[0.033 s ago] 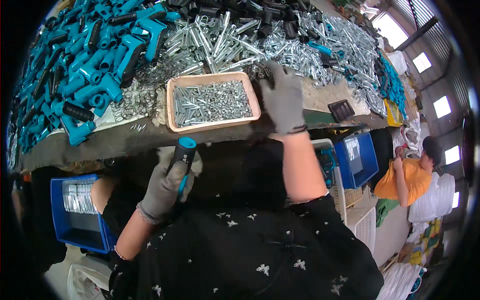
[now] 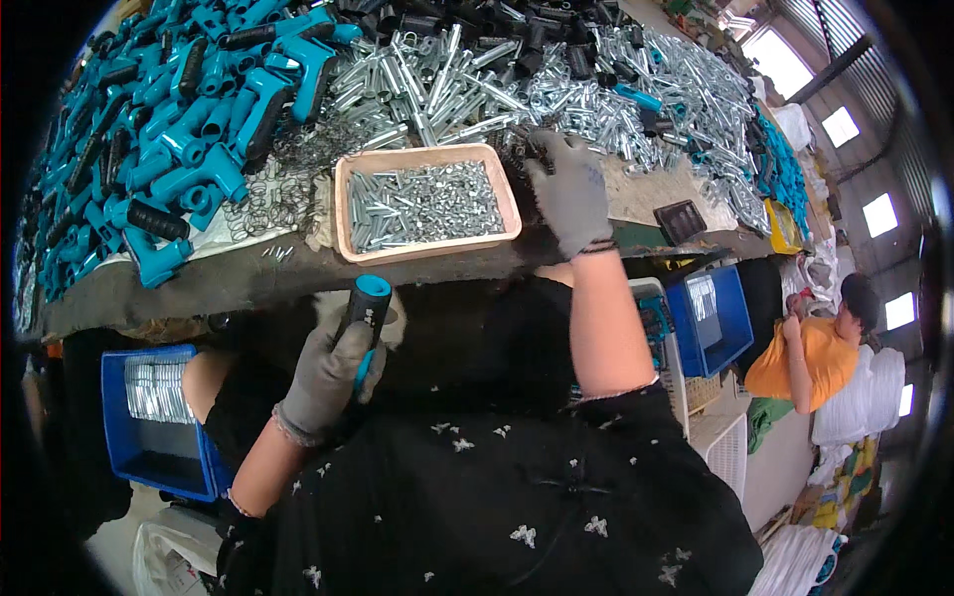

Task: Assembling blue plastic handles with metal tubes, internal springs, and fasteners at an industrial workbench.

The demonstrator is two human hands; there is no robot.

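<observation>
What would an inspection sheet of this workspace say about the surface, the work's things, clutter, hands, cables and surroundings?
Surface: workbench with a dark front edge, heavily loaded.
Work's things: teal-and-black handle, upper end open; pale tray of small metal pins.
Clutter: heaps of teal housings and silvery metal tubes; wire rings left of the tray; small black tray to the right.
Hands: gloved left hand grips the handle; gloved right hand is right of the pale tray, its grip unclear.
Cables: nothing seen.
Surroundings: blue bins at both sides; person in orange and bright windows at right.
</observation>
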